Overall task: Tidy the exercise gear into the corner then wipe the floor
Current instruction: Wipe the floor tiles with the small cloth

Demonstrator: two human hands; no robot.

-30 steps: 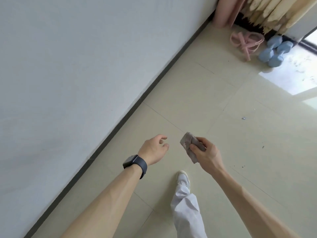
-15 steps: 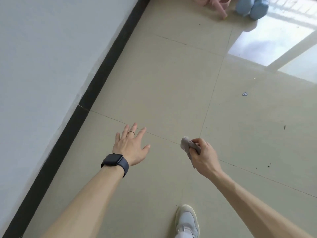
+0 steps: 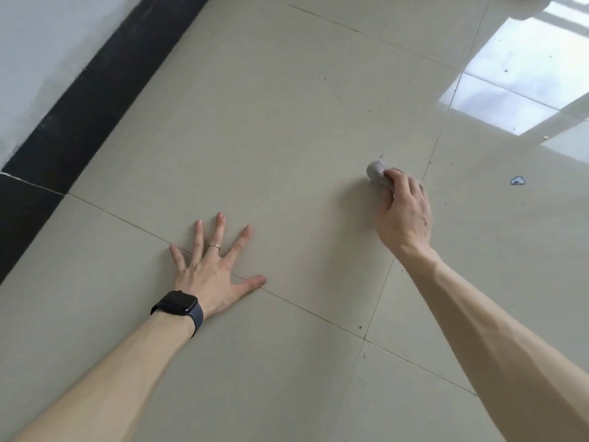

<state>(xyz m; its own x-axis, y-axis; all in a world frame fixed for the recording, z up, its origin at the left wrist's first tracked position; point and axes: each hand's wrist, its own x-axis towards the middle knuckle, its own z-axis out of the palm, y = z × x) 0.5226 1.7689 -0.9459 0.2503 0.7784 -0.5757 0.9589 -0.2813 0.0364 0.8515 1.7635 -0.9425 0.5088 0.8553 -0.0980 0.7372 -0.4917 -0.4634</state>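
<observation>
Beige tiled floor, black skirting

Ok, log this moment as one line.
step: floor wipe | left hand: flat on floor, fingers spread | right hand: grips grey cloth

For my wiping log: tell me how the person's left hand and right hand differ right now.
The left hand lies flat, fingers spread, on the beige tiled floor; the right hand curls round a crumpled grey cloth. The left hand has a black smartwatch at its wrist and a thin ring; the right hand shows neither. Both reach down to the floor.
</observation>
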